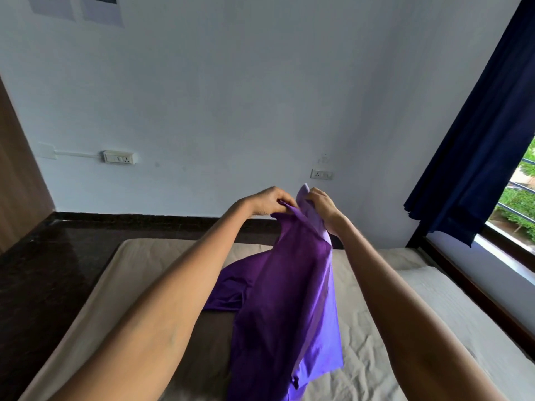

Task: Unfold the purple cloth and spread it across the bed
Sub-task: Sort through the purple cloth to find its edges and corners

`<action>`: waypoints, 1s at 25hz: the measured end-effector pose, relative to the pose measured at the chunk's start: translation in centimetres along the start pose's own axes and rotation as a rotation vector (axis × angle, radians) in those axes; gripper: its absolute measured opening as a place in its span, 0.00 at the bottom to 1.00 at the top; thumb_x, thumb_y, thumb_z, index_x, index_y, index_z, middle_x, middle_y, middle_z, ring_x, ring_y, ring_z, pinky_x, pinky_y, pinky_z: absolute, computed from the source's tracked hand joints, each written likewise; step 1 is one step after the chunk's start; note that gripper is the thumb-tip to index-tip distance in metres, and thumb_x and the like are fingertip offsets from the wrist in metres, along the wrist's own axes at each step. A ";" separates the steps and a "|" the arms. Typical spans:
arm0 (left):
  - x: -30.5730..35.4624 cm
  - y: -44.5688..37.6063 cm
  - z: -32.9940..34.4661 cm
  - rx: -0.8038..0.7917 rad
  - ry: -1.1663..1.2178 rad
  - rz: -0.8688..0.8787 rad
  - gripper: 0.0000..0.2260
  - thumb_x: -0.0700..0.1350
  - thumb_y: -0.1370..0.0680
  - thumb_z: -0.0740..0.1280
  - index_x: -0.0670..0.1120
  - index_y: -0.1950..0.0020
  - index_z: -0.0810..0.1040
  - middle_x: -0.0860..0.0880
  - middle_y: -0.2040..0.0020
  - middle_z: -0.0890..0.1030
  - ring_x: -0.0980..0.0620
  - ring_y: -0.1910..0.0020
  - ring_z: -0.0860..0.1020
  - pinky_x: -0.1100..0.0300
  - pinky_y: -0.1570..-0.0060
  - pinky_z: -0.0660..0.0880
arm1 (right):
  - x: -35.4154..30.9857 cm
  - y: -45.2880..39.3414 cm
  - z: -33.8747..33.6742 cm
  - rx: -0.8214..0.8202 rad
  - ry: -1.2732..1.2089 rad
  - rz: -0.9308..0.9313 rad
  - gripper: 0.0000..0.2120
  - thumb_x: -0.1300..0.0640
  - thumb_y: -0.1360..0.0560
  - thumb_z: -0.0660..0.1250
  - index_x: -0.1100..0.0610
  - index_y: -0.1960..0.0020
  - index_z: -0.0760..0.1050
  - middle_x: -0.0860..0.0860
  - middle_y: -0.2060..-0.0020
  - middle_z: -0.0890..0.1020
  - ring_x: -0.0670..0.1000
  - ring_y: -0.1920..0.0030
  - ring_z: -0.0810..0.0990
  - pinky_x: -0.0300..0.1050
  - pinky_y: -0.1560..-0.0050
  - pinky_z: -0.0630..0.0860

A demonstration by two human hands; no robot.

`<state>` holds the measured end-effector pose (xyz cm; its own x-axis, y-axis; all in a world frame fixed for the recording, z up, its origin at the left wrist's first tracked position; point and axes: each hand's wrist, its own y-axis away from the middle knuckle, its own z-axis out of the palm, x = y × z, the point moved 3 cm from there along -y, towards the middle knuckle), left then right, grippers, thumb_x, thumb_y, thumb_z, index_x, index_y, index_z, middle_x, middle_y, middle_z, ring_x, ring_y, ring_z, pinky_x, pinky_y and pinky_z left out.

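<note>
Two hands, left [270,201] and right [321,205], pinching top edge of soft, light cloth [278,285] draping onto bed [376,328].

Left arm: bare, stretched forward and upward from the lower left of the view, elbow nearly straight.
Left hand [270,201]: raised ahead of the person, back of the hand up, fingers curled inward and pinching an upper edge of the purple cloth [285,287].
Right arm: bare, reaching forward from the lower right, rising toward the middle of the view.
Right hand [320,205]: at the same height as the left, fingers curled round the cloth's top fold.
Spacing: the two hands are just beside each other, separated only by the gathered fabric.
</note>
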<state>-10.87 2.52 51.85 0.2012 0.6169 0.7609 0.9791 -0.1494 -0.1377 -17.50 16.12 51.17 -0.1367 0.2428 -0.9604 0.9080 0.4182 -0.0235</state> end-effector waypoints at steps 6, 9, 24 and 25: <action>0.7 -0.8 -0.1 0.477 -0.104 0.091 0.08 0.36 0.29 0.69 0.44 0.55 0.72 0.47 0.63 0.74 0.50 0.65 0.71 0.61 0.62 0.66 | -0.1 -0.2 0.1 0.067 0.143 -0.298 0.05 0.53 0.29 0.70 0.52 0.59 0.75 0.51 0.63 0.80 0.48 0.62 0.77 0.44 0.58 0.73; 0.1 -1.0 0.8 0.384 0.059 0.038 0.11 0.34 0.28 0.68 0.43 0.50 0.72 0.50 0.68 0.72 0.55 0.68 0.69 0.61 0.64 0.66 | 0.1 0.1 -0.1 0.039 0.161 -0.292 0.06 0.56 0.28 0.71 0.57 0.56 0.78 0.50 0.64 0.80 0.45 0.62 0.75 0.41 0.59 0.71; -0.4 -1.5 0.6 0.431 0.339 0.033 0.06 0.37 0.29 0.72 0.40 0.53 0.83 0.52 0.60 0.82 0.61 0.61 0.81 0.65 0.50 0.75 | 1.7 1.2 0.4 -0.068 -0.094 -0.108 0.17 0.73 0.25 0.56 0.60 0.47 0.79 0.48 0.66 0.81 0.41 0.69 0.76 0.32 0.64 0.74; -0.3 -1.6 0.5 0.465 0.284 0.035 0.06 0.38 0.29 0.73 0.41 0.53 0.83 0.51 0.61 0.82 0.57 0.59 0.80 0.62 0.49 0.75 | 1.7 1.3 0.3 -0.068 -0.084 -0.104 0.18 0.73 0.26 0.55 0.60 0.50 0.80 0.46 0.68 0.81 0.41 0.69 0.76 0.32 0.64 0.73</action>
<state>-12.44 3.02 51.53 0.2810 0.3750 0.8834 0.8946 0.2310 -0.3826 -16.45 16.82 49.47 -0.1922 0.1225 -0.9737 0.8616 0.4960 -0.1077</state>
